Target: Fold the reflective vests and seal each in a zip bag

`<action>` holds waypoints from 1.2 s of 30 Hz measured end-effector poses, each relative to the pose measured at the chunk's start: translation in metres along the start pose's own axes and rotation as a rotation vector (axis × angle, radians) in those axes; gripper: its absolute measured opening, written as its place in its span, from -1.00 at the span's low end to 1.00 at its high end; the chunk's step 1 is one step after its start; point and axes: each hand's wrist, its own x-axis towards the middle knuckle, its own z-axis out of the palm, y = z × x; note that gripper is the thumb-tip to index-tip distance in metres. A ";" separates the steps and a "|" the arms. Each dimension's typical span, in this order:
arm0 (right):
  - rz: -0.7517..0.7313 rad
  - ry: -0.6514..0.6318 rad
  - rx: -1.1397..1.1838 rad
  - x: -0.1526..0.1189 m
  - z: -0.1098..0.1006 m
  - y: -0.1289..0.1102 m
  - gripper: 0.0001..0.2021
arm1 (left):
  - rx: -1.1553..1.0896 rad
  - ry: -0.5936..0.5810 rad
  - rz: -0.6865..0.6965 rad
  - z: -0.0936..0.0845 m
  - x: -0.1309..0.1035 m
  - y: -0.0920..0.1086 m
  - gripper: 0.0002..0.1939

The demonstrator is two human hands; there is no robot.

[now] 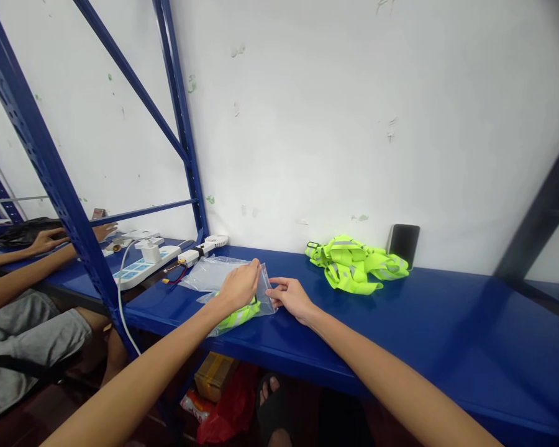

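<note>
A clear plastic bag [268, 303] lies near the front edge of the blue table, with a folded fluorescent yellow reflective strap [239, 316] inside it. My left hand [242, 284] is closed on the upper edge of the bag's open-looking end, its fingers partly hidden behind the knuckles. Thumb and fingers of my right hand [292, 298] pinch the right edge of the same bag. Behind my left hand rest other flat clear bags [202, 273]. A loose heap of yellow reflective straps [349, 264] with a black buckle sits further back to the right.
A dark phone [404, 242] leans on the wall behind the straps. Left are a white fan [217, 241], a power strip [144, 267] with a cable, and a blue rack post [69, 186]. Beyond it are another person's arms [32, 273]. A cardboard box [214, 377] is underneath.
</note>
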 end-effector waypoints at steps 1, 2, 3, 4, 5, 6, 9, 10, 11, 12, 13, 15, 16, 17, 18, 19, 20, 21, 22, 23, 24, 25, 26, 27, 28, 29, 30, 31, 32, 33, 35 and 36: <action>0.016 -0.017 -0.005 0.000 0.000 0.000 -0.70 | -0.002 -0.006 0.008 0.001 0.001 -0.001 -0.67; 0.023 -0.029 -0.011 0.000 0.000 0.000 -0.74 | -0.005 -0.011 0.016 0.001 0.001 -0.002 -0.69; 0.022 -0.033 -0.017 0.000 0.000 0.000 -0.77 | -0.007 -0.015 0.022 0.002 0.002 -0.003 -0.72; 0.014 -0.030 -0.025 0.000 0.001 0.000 -0.79 | -0.008 -0.015 0.027 0.003 0.003 -0.004 -0.74; 0.003 -0.027 -0.033 -0.001 0.001 0.000 -0.80 | -0.009 -0.014 0.028 0.003 0.003 -0.005 -0.75; -0.009 -0.023 -0.040 -0.001 0.001 -0.001 -0.80 | -0.010 -0.015 0.028 0.004 0.004 -0.006 -0.76; -0.037 -0.021 -0.062 -0.003 0.002 -0.001 -0.79 | -0.019 -0.018 0.017 0.004 0.004 -0.007 -0.72; -0.043 -0.023 -0.069 -0.004 0.002 -0.001 -0.77 | -0.026 -0.017 0.014 0.003 0.004 -0.006 -0.70; -0.046 -0.024 -0.075 -0.005 0.002 -0.002 -0.75 | -0.034 -0.015 0.012 0.003 0.003 -0.006 -0.69; -0.047 -0.024 -0.079 -0.005 0.002 -0.002 -0.74 | -0.043 -0.013 0.011 0.002 0.003 -0.006 -0.68; -0.047 -0.024 -0.081 -0.005 0.002 -0.002 -0.72 | -0.052 -0.011 0.011 0.002 0.003 -0.006 -0.67; -0.048 -0.026 -0.082 -0.006 0.002 -0.002 -0.70 | -0.066 -0.019 0.006 0.000 0.002 -0.005 -0.68; -0.052 -0.027 -0.083 -0.006 0.002 -0.002 -0.69 | -0.071 -0.025 0.000 0.000 0.002 -0.005 -0.68; -0.057 -0.027 -0.088 -0.005 0.001 -0.002 -0.68 | -0.075 -0.029 -0.007 -0.001 0.002 -0.005 -0.67; -0.063 -0.027 -0.098 -0.005 0.001 -0.002 -0.67 | -0.080 -0.032 -0.013 -0.001 0.002 -0.005 -0.67; -0.070 -0.027 -0.111 -0.005 0.001 -0.002 -0.67 | -0.085 -0.033 -0.019 -0.001 0.002 -0.005 -0.66; -0.078 -0.024 -0.127 -0.005 0.001 -0.001 -0.68 | -0.091 -0.032 -0.020 -0.001 0.002 -0.005 -0.64; -0.085 -0.021 -0.144 -0.005 0.001 -0.001 -0.68 | -0.097 -0.030 -0.018 -0.001 0.002 -0.005 -0.63; -0.090 -0.019 -0.160 -0.006 0.001 -0.001 -0.69 | -0.102 -0.029 -0.016 0.000 0.003 -0.006 -0.62; -0.096 -0.015 -0.172 -0.006 0.001 -0.002 -0.69 | -0.104 -0.029 -0.012 0.000 0.003 -0.006 -0.61; -0.099 -0.014 -0.181 -0.007 0.001 -0.002 -0.69 | -0.103 -0.029 -0.010 0.001 0.003 -0.006 -0.61; -0.103 -0.015 -0.186 -0.007 0.001 -0.003 -0.69 | -0.100 -0.029 -0.010 0.001 0.003 -0.006 -0.60; -0.108 -0.016 -0.190 -0.008 0.001 -0.003 -0.69 | -0.094 -0.030 -0.012 0.002 0.003 -0.007 -0.60; -0.114 -0.017 -0.195 -0.009 0.001 -0.004 -0.70 | -0.087 -0.032 -0.016 0.002 0.004 -0.007 -0.60; -0.119 -0.017 -0.200 -0.009 0.002 -0.004 -0.70 | -0.081 -0.033 -0.017 0.002 0.004 -0.007 -0.61; -0.123 -0.015 -0.209 -0.010 0.002 -0.005 -0.70 | -0.076 -0.033 -0.016 0.002 0.003 -0.007 -0.61; -0.127 -0.009 -0.219 -0.010 0.002 -0.005 -0.70 | -0.072 -0.032 -0.012 0.002 0.003 -0.007 -0.61; -0.131 -0.004 -0.230 -0.010 0.002 -0.005 -0.70 | -0.070 -0.031 -0.009 0.002 0.003 -0.007 -0.60; -0.134 0.000 -0.241 -0.010 0.002 -0.005 -0.70 | -0.069 -0.030 -0.006 0.002 0.003 -0.006 -0.60; -0.135 0.002 -0.248 -0.010 0.002 -0.004 -0.71 | -0.070 -0.030 -0.006 0.002 0.003 -0.006 -0.59; -0.138 0.006 -0.254 -0.009 0.001 -0.004 -0.71 | -0.073 -0.030 -0.011 0.002 0.002 -0.006 -0.59; -0.139 0.008 -0.251 -0.009 0.001 -0.003 -0.71 | -0.076 -0.030 -0.011 0.002 0.002 -0.006 -0.59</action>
